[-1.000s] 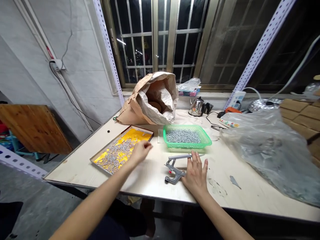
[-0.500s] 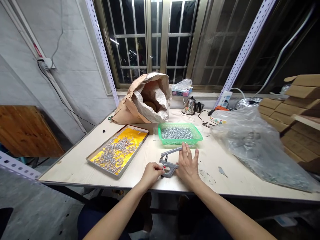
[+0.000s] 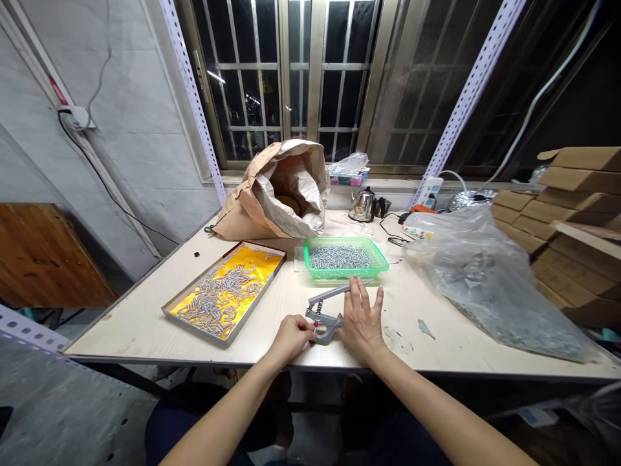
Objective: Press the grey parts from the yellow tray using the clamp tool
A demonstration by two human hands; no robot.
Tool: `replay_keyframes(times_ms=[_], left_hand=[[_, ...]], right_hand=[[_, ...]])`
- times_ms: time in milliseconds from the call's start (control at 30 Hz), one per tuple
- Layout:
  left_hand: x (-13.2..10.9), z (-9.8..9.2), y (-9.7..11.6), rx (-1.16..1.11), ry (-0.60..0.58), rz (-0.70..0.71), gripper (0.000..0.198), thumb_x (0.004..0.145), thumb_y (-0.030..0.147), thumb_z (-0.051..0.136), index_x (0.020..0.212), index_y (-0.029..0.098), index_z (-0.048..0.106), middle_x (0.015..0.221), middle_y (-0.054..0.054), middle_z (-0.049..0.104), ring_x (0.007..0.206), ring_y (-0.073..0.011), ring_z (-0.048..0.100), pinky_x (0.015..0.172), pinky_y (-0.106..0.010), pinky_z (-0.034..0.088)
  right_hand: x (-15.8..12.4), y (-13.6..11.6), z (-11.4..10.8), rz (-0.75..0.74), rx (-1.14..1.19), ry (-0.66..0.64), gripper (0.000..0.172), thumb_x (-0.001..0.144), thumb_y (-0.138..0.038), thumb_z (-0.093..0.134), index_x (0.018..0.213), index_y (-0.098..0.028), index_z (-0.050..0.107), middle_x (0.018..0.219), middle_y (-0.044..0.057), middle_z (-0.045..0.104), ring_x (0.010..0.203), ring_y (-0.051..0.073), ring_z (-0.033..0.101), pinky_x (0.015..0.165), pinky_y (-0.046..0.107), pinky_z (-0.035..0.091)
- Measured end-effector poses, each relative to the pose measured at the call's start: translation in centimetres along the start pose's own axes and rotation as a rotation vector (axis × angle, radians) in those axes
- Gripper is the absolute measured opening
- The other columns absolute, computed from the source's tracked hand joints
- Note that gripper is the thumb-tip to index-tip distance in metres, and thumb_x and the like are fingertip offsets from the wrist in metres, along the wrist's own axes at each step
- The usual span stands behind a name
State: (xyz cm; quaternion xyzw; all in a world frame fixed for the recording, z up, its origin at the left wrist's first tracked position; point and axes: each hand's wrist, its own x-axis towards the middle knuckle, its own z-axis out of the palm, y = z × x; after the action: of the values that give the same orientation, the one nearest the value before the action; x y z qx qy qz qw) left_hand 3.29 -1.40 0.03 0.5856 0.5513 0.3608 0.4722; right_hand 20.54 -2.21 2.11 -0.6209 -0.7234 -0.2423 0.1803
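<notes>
A small grey hand press (image 3: 324, 316) with a long lever stands near the table's front edge. My right hand (image 3: 361, 320) lies flat with fingers stretched out, resting on the press's lever and body. My left hand (image 3: 290, 336) is closed in a pinch at the press's red-tipped jaw; what it holds is too small to name. A yellow-lined flat tray (image 3: 174, 312) of several small metal pieces sits to the left. A green plastic basket (image 3: 381, 264) with more metal pieces stands just behind the press.
A crumpled brown paper sack (image 3: 279, 191) lies at the back by the window, with a metal kettle (image 3: 365, 206) to its right. A large clear plastic bag (image 3: 490, 278) covers the table's right side. Cardboard boxes (image 3: 577, 194) are stacked far right.
My left hand left the yellow tray and came to the press's jaw, where it now stays pinched. My right hand has kept resting on the press. The view has shifted slightly.
</notes>
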Motion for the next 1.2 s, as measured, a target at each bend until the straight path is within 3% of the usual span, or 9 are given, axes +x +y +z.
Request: replay_keyframes(times_ms=[100, 200, 300, 467, 567, 667, 833, 967, 1200], left_hand=[[-0.3, -0.3, -0.1, -0.014, -0.021, 0.022, 0.006, 0.057, 0.020, 0.066, 0.057, 0.013, 0.065, 0.062, -0.004, 0.064, 0.062, -0.0162, 0.056, 0.064, -0.027, 0.042], [-0.7, -0.7, -0.1, -0.160, 0.006, 0.032, 0.028, 0.060, 0.032, 0.070, 0.079, 0.011, 0.068, 0.069, -0.005, 0.065, 0.063, -0.0158, 0.057, 0.062, -0.026, 0.043], [-1.1, -1.2, -0.1, -0.314, 0.189, 0.041, 0.044, 0.065, 0.045, 0.067, 0.093, 0.011, 0.065, 0.077, -0.006, 0.065, 0.065, -0.0151, 0.057, 0.059, -0.024, 0.043], [-1.8, -1.6, -0.3, -0.290, 0.368, 0.140, 0.042, 0.074, 0.053, 0.058, 0.086, 0.014, 0.064, 0.077, -0.005, 0.064, 0.065, -0.0141, 0.055, 0.058, -0.023, 0.042], [-1.7, -1.4, -0.6, -0.246, 0.341, 0.098, 0.047, 0.077, 0.057, 0.052, 0.073, 0.013, 0.065, 0.061, -0.003, 0.058, 0.056, -0.0131, 0.051, 0.053, -0.024, 0.039], [-1.3, -1.3, -0.9, -0.278, 0.217, 0.027, 0.049, 0.075, 0.058, 0.052, 0.066, 0.011, 0.067, 0.052, -0.001, 0.054, 0.048, -0.0115, 0.045, 0.048, -0.023, 0.035], [-1.2, -1.4, -0.6, -0.278, 0.155, 0.020, 0.029, 0.062, 0.042, 0.067, 0.059, 0.012, 0.068, 0.053, -0.001, 0.059, 0.049, -0.0116, 0.047, 0.048, -0.023, 0.035], [-1.4, -1.2, 0.0, -0.264, 0.207, 0.032, 0.019, 0.061, 0.033, 0.065, 0.058, 0.014, 0.069, 0.058, -0.003, 0.064, 0.056, -0.0148, 0.054, 0.053, -0.024, 0.039], [-1.3, -0.6, -1.3, -0.367, 0.477, 0.048, 0.017, 0.060, 0.029, 0.062, 0.052, 0.014, 0.066, 0.052, -0.002, 0.060, 0.055, -0.0138, 0.053, 0.057, -0.024, 0.040]], right_hand=[[0.2, 0.4, -0.2, -0.054, 0.017, 0.026, 0.032, 0.075, -0.021, 0.050, 0.104, -0.010, 0.060, 0.127, 0.018, 0.053, 0.121, 0.031, 0.038, 0.107, 0.056, 0.012], [0.8, 0.9, -0.3, -0.098, 0.030, -0.062, 0.027, 0.080, -0.029, 0.051, 0.099, -0.011, 0.059, 0.098, 0.015, 0.063, 0.094, 0.027, 0.053, 0.088, 0.041, 0.037], [1.5, 1.2, 0.2, -0.152, 0.027, -0.230, 0.027, 0.082, -0.035, 0.051, 0.095, -0.011, 0.058, 0.083, 0.012, 0.062, 0.081, 0.024, 0.055, 0.066, 0.031, 0.038], [2.5, 0.9, 1.9, -0.232, 0.032, -0.329, 0.021, 0.081, -0.036, 0.056, 0.079, -0.015, 0.058, 0.069, 0.009, 0.063, 0.064, 0.019, 0.056, 0.055, 0.026, 0.031], [3.1, 0.3, 1.9, -0.272, 0.030, -0.299, 0.020, 0.078, -0.034, 0.060, 0.080, -0.015, 0.058, 0.071, 0.009, 0.063, 0.067, 0.019, 0.056, 0.058, 0.026, 0.032], [3.6, -0.2, 0.9, -0.278, 0.029, -0.228, 0.025, 0.075, -0.034, 0.061, 0.090, -0.015, 0.057, 0.084, 0.011, 0.063, 0.082, 0.023, 0.055, 0.068, 0.030, 0.035], [3.8, -0.5, -0.3, -0.232, 0.039, -0.037, 0.028, 0.080, -0.039, 0.053, 0.092, -0.014, 0.059, 0.103, 0.015, 0.060, 0.097, 0.027, 0.049, 0.089, 0.039, 0.033], [2.6, -0.8, 0.1, -0.170, 0.064, 0.109, 0.037, 0.075, -0.033, 0.057, 0.103, -0.009, 0.058, 0.119, 0.018, 0.056, 0.114, 0.030, 0.043, 0.105, 0.044, 0.022], [0.1, -0.4, 0.6, 0.060, 0.147, 0.088, 0.044, 0.067, -0.026, 0.062, 0.105, -0.005, 0.057, 0.116, 0.021, 0.056, 0.114, 0.031, 0.046, 0.109, 0.047, 0.018]])
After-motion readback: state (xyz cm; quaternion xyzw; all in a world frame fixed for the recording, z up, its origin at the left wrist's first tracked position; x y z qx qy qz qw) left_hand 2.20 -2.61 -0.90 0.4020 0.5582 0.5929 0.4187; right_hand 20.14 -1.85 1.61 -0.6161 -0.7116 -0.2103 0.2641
